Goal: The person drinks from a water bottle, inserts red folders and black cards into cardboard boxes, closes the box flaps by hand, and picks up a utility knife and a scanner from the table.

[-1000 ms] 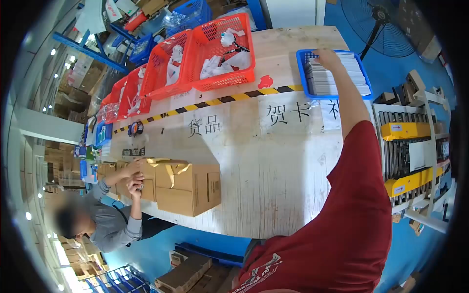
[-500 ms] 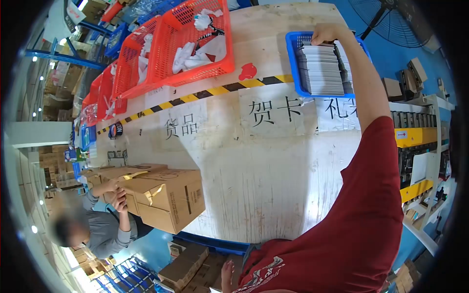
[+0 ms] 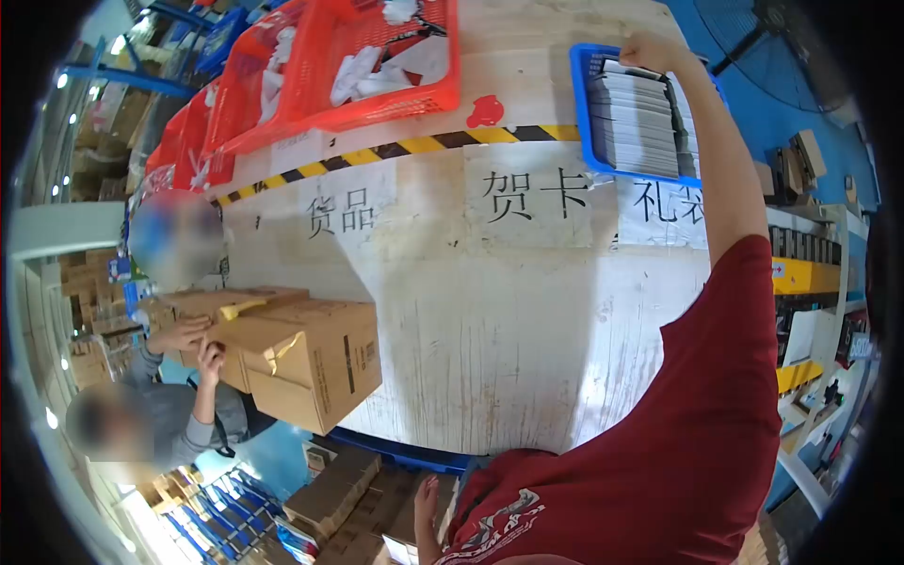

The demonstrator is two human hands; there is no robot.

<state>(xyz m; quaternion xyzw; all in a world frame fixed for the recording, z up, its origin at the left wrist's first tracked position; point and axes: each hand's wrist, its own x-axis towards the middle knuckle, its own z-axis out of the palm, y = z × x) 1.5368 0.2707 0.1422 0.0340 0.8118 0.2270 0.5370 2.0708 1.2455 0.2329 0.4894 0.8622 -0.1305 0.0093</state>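
Blue rectangular plastic basket [image 3: 585, 122] is placed at far R of pale, grained wooden table [image 3: 490, 348]. Flat white card-like pieces [image 3: 636, 122] are packed inside, apparently on edge, in a tight row; a 2nd row is partly hidden by the arm. Mat'l is judged to be stiff paper or thin card: light singly, heavier in qty., smooth, prone to slip, corners easily bent. Grip is best taken at upper edges, w/ thumb and fingers on opposite faces.

Right hand [image 3: 654, 52] is held at far end of row, fingers bent over it; whether a pc. is pinched cannot be told. Left hand [image 3: 427, 497] is held low by the body; no object is seen in it, but finger spacing cannot be told.

Perforated red plastic baskets [image 3: 377, 115] are loaded w/ soft-looking white items [image 3: 363, 75]. Black-and-yellow striped tape [image 3: 405, 151] is laid across the table. Brown cardboard box [image 3: 348, 363], flat-sided, is positioned at L, near co-worker's hands [image 3: 186, 332].
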